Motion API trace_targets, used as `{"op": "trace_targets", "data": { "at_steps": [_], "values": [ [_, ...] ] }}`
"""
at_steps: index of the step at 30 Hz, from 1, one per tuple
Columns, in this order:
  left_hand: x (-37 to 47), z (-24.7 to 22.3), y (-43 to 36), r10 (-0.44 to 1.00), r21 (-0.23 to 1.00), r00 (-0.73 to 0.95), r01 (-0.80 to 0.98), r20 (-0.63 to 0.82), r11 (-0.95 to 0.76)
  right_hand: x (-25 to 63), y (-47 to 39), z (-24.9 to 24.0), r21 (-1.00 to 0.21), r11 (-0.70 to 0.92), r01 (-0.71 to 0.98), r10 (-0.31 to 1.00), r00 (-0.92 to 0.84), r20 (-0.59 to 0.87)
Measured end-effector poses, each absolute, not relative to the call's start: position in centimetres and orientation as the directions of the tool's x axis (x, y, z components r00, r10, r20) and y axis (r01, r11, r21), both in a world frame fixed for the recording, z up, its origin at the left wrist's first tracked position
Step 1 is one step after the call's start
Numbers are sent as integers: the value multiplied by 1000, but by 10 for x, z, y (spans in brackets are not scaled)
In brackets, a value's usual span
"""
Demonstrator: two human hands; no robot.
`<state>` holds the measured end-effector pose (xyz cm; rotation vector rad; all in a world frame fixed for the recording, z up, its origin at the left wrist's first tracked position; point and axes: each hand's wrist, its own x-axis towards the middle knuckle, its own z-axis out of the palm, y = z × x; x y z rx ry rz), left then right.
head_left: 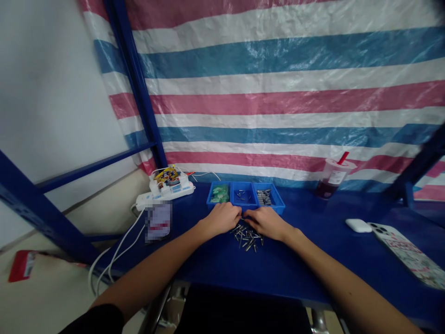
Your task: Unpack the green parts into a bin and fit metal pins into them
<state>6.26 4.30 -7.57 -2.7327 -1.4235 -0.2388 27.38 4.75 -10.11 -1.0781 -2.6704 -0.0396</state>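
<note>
My left hand (pixel 225 218) and my right hand (pixel 267 222) meet almost fingertip to fingertip at the front of a blue bin (pixel 244 204). Both have their fingers curled into a pinch. A thin, light sliver shows between the fingertips, too small to name; what each hand grips is hidden. Just below them, on the table, lies a loose pile of small silvery metal pins (pixel 248 239), rather like rivets. Of the bin's three compartments, the left holds green pieces (pixel 220 193), the middle a few small metal pins (pixel 240 194), the right grey metal pieces (pixel 264 196).
On the blue table (pixel 215 264), a white power strip (pixel 166 195) with cables and a blurred-out packet (pixel 158 221) lie left. A lidded drink cup (pixel 333 178) with red straw, a white earbud case (pixel 358 226) and a phone (pixel 410 253) are right. Striped sheeting (pixel 278 102) hangs behind.
</note>
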Motion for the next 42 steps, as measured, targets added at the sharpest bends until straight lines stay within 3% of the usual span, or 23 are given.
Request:
{"op": "trace_targets", "data": {
  "at_steps": [10,24,37,42],
  "values": [
    [66,-84,44,762,55,617,769,197,-637,275,52,-105,-112,726,679,684,-694,225],
    [64,-80,45,779,73,604,780,166,-621,275,52,-104,-77,683,726,722,-657,215],
    [66,-75,44,747,95,602,757,283,-646,278,49,-98,-139,675,724,726,-620,297],
    [66,-74,45,693,105,605,719,392,-687,280,48,-92,-192,732,654,657,-602,454]
  ]
}}
